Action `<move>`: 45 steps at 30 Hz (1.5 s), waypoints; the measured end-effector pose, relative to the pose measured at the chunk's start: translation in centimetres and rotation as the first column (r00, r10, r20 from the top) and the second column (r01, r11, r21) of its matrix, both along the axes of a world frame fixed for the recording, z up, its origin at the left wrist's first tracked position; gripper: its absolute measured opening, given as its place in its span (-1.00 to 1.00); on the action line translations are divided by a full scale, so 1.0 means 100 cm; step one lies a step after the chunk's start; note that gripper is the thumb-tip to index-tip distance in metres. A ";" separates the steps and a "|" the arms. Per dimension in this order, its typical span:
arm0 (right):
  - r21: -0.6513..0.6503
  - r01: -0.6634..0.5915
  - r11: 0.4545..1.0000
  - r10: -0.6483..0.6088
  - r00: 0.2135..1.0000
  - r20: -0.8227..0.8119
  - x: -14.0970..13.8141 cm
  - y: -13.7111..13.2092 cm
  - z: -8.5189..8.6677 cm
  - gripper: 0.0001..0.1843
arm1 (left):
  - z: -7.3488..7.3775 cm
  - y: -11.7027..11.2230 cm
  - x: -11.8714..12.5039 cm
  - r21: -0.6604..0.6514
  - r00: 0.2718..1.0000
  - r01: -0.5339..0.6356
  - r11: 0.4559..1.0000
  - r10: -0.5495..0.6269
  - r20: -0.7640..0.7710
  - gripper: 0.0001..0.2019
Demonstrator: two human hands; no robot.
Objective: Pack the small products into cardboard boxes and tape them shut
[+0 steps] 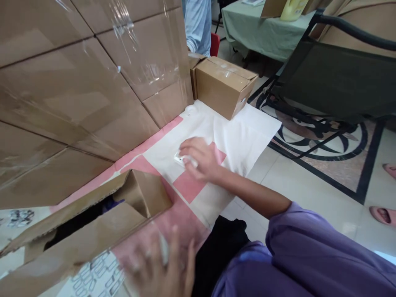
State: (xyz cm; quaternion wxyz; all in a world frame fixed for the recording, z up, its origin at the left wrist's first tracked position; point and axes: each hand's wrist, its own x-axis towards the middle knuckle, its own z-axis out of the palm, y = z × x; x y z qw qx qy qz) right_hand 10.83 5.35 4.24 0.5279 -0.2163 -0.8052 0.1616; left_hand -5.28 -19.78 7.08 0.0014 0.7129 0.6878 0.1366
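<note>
My right hand (199, 159) reaches out over the pink and white cloth (163, 161), its fingers curled round a small white object (179, 159). Most of that object is hidden by the fingers, and blur keeps me from telling its kind. Closer to me, my left hand (165, 268) is spread with fingers apart, low over a pink part of the cloth; it is smeared by motion and holds nothing I can see. Beside it on the left lies a long cardboard box (151, 189) with its top open, something dark and a bit of purple inside.
A wall of taped cardboard boxes (77, 82) rises along the left. At the cloth's far end sits a closed carton (219, 82), with a person in light blue (198, 27) behind it. A dark folding chair (321, 78) and a green-covered table (253, 24) stand right.
</note>
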 end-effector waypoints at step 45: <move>-0.832 0.280 0.480 -0.277 0.948 0.159 0.054 -0.055 0.002 -0.63 | -0.067 0.175 0.061 0.122 0.880 -0.179 0.976 0.103 0.464 -0.02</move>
